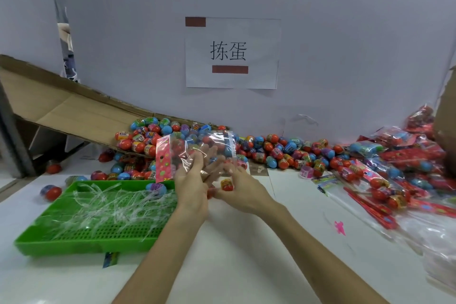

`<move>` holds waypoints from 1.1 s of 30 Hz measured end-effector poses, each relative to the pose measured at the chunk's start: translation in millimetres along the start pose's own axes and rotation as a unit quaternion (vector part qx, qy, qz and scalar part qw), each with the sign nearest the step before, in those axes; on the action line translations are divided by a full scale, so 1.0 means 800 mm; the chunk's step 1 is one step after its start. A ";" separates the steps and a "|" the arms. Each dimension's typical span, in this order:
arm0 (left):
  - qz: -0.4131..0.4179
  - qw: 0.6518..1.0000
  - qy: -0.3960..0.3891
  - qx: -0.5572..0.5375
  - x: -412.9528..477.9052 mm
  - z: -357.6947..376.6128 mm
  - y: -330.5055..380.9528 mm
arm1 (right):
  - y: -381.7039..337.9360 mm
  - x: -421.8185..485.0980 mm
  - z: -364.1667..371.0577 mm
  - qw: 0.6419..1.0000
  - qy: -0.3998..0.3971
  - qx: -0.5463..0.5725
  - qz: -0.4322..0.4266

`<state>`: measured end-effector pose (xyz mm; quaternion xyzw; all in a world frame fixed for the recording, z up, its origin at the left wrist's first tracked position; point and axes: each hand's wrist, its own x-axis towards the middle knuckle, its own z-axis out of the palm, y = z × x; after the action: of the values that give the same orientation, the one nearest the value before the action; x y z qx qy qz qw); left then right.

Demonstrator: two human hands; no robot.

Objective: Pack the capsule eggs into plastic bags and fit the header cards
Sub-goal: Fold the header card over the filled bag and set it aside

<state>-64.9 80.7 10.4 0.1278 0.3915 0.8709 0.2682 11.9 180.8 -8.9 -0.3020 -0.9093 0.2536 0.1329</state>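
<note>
My left hand (195,180) holds up a clear plastic bag (197,150) with a pink printed strip (164,163) along its left edge; the fingers reach into or behind the film. My right hand (243,186) pinches a red capsule egg with a yellow label (227,184) just below the bag, close to the left palm. A large heap of red and blue capsule eggs (271,149) lies along the wall behind both hands.
A green plastic tray (81,245) with several clear film strips sits at the left. A cardboard box (61,108) tips eggs out at the back left. Packed bags (385,170) and flat empty bags (357,195) pile at the right. Loose eggs (50,192) lie beside the tray.
</note>
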 end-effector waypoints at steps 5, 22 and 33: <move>0.014 1.000 0.023 -0.009 0.009 -0.005 0.008 | -0.022 0.006 0.031 0.998 0.046 -0.010 -0.038; -0.021 0.998 -0.008 -0.059 0.018 -0.014 0.017 | -0.030 -0.016 0.048 0.990 -0.004 0.000 -0.143; -0.022 0.999 -0.019 -0.029 0.020 -0.014 0.012 | -0.001 -0.012 -0.017 0.911 0.130 0.392 -0.002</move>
<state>-86.2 77.7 10.5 0.1279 0.3637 0.8732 0.2983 24.2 179.8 2.3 -0.2541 -0.7118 0.5479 0.3586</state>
